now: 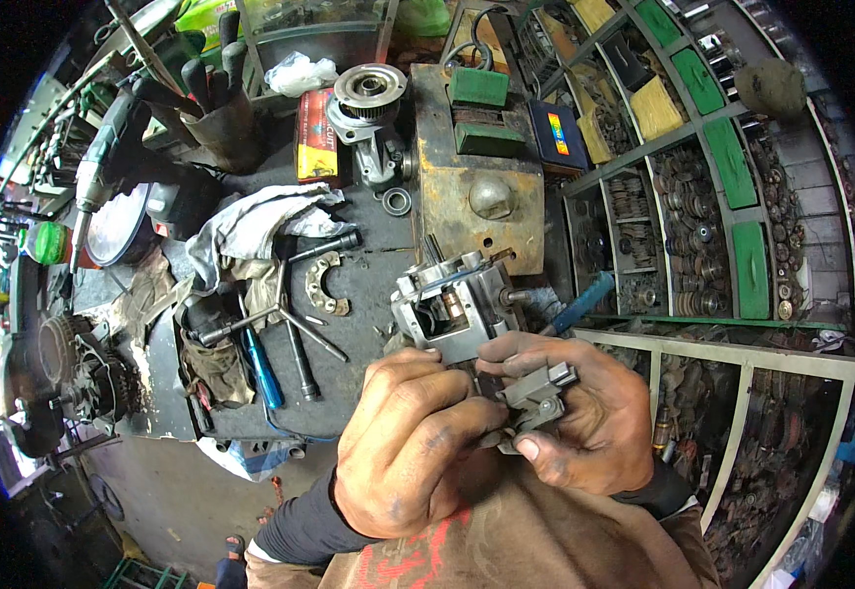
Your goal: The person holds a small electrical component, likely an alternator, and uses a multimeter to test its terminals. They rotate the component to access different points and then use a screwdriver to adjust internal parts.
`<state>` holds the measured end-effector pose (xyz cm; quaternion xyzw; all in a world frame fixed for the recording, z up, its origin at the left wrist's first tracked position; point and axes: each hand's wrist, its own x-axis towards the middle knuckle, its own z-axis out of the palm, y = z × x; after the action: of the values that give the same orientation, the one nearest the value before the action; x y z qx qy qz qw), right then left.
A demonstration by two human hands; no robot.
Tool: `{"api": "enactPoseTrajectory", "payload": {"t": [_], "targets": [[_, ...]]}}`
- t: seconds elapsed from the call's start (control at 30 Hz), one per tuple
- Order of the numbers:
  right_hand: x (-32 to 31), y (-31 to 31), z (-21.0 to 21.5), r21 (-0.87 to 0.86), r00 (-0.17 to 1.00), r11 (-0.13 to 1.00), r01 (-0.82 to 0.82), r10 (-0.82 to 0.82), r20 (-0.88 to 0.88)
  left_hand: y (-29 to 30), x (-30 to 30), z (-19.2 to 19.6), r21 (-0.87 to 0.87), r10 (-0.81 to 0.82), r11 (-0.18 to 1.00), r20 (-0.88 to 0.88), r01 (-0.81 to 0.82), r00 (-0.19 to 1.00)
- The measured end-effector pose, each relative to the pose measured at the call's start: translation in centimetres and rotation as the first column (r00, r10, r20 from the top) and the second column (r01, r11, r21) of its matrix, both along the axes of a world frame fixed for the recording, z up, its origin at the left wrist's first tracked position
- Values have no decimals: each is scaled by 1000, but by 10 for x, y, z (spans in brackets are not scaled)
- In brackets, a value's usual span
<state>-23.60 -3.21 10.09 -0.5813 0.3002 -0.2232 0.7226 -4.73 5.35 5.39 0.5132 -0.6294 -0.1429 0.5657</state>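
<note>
Close to my body, my right hand [599, 417] is closed around a small grey metal part [537, 395] with a squared block on top and a round pivot or screw head on its side. My left hand [408, 442] has its fingers curled in against the same part from the left, and its fingertips are partly hidden there. Just beyond my hands sits a silver cast metal housing [462, 342] with an open window, where a copper-coloured piece [454, 302] shows. My left knuckles and right fingers overlap its near edge in the picture; whether they touch it I cannot tell.
Left on the dark bench lie a T-handled wrench [282, 310], a blue-handled screwdriver [262, 368], a curved metal piece [327, 285] and a rag [265, 228]. Behind stand a pulley assembly [373, 108] and a rusty metal block [437, 187]. Shelves of parts with green drawers [732, 162] rise at right.
</note>
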Motion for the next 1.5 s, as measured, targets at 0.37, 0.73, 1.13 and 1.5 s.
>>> {"api": "enactPoseTrajectory", "payload": {"t": [0.37, 0.73, 1.13, 1.5], "targets": [[3, -2, -9, -225, 998, 973, 59, -60, 4, 0, 5, 12, 254, -11, 967, -83, 31, 997], [10, -3, -9, -290, 997, 954, 78, -80, 3, 2, 0, 14, 261, 26, 965, -75, -6, 997], [8, -7, -15, -277, 995, 960, 47, -69, -71, 0, -1, 12, 310, 43, 950, -43, -28, 998], [6, -16, -14, -391, 990, 920, -27, -31, -140, -5, -8, 9, 283, 93, 955, 0, -89, 996]]}}
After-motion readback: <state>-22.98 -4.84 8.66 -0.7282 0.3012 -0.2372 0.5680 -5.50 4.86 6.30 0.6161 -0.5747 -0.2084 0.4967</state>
